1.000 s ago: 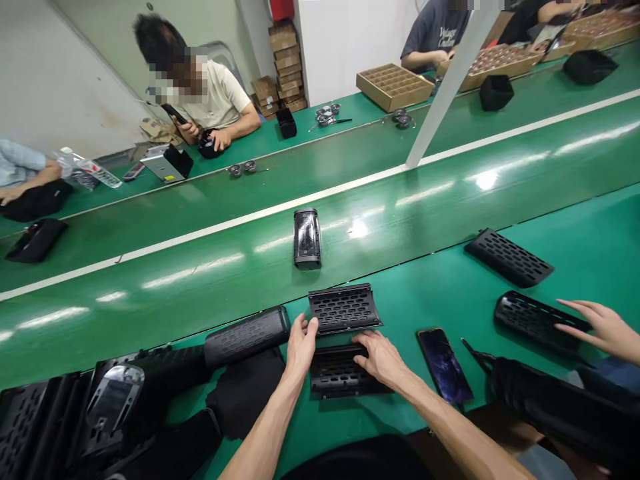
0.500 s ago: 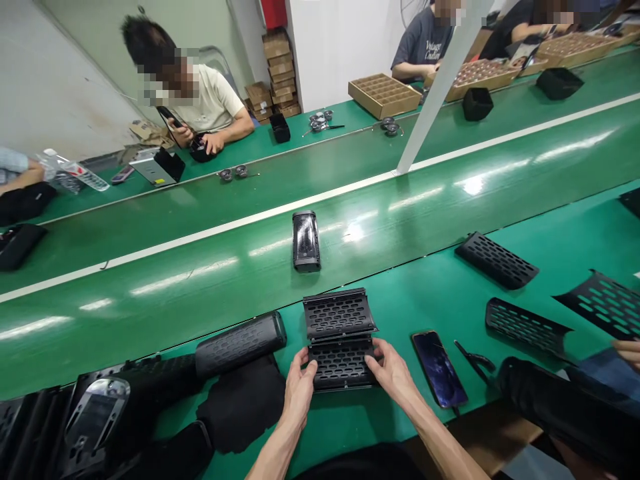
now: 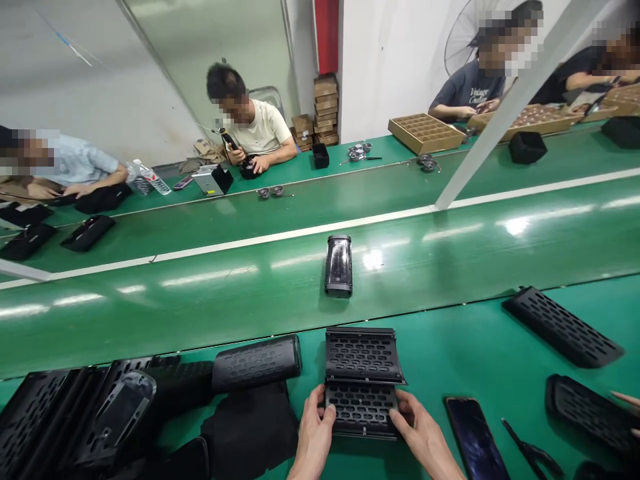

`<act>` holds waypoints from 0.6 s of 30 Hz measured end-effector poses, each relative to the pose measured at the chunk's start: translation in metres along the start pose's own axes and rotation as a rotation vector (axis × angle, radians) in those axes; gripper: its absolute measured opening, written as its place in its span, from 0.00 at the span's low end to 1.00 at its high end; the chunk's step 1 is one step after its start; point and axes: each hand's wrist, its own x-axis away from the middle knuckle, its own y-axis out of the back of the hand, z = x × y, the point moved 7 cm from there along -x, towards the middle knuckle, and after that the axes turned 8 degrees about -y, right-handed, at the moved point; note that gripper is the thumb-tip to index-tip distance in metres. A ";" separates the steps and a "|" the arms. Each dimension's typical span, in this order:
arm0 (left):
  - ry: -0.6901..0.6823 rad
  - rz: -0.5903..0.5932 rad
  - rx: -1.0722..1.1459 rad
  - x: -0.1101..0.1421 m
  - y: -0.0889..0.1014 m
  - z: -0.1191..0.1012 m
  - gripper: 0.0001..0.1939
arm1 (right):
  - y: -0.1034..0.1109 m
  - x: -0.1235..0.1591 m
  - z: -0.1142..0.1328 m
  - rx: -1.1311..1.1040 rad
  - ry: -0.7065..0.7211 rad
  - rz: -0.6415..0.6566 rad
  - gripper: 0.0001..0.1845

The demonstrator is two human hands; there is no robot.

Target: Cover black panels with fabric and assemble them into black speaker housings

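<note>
Two black slotted plastic grille covers lie one behind the other on the green table. Both show their hollow inner side. My left hand [image 3: 317, 427] grips the left end of the near grille cover [image 3: 364, 408], thumb on top. My right hand [image 3: 417, 427] grips its right end in the same way. The far grille cover [image 3: 363, 353] touches or nearly touches the near one's back edge, and no hand is on it. Left of them sits a black cylindrical speaker body [image 3: 257, 363] with a piece of black cloth [image 3: 250, 427] in front of it.
A speaker with a shiny front [image 3: 339, 267] stands on the green conveyor belt [image 3: 240, 293]. Stacked grille covers [image 3: 35, 413] fill the left. At right are a phone [image 3: 475, 433], cutters [image 3: 533, 450], more grille covers [image 3: 563, 327] and a co-worker's fingers [image 3: 627, 400]. Co-workers sit across the belt.
My right hand, earlier over the gap between the covers, moved to the near cover's right end; my left hand came down from the far cover to the near one. The view shifted.
</note>
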 end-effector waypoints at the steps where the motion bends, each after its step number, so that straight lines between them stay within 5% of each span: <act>1: -0.006 -0.009 0.002 -0.002 0.000 0.003 0.37 | 0.001 -0.001 0.001 -0.005 0.001 0.006 0.36; 4: -0.020 -0.046 0.012 -0.008 0.002 0.015 0.35 | 0.015 -0.006 0.008 -0.015 -0.004 0.019 0.34; 7: -0.013 -0.069 0.037 -0.014 0.001 0.029 0.35 | 0.055 -0.021 0.030 -0.008 -0.051 -0.025 0.35; 11: 0.000 -0.095 0.092 -0.016 0.001 0.038 0.37 | 0.111 -0.053 0.108 0.027 -0.028 -0.168 0.45; 14: 0.080 -0.114 0.117 -0.015 0.003 0.038 0.37 | 0.100 -0.082 0.197 0.040 0.121 -0.143 0.44; 18: 0.139 -0.103 0.121 -0.015 0.008 0.030 0.34 | 0.041 -0.116 0.294 0.096 0.193 -0.162 0.51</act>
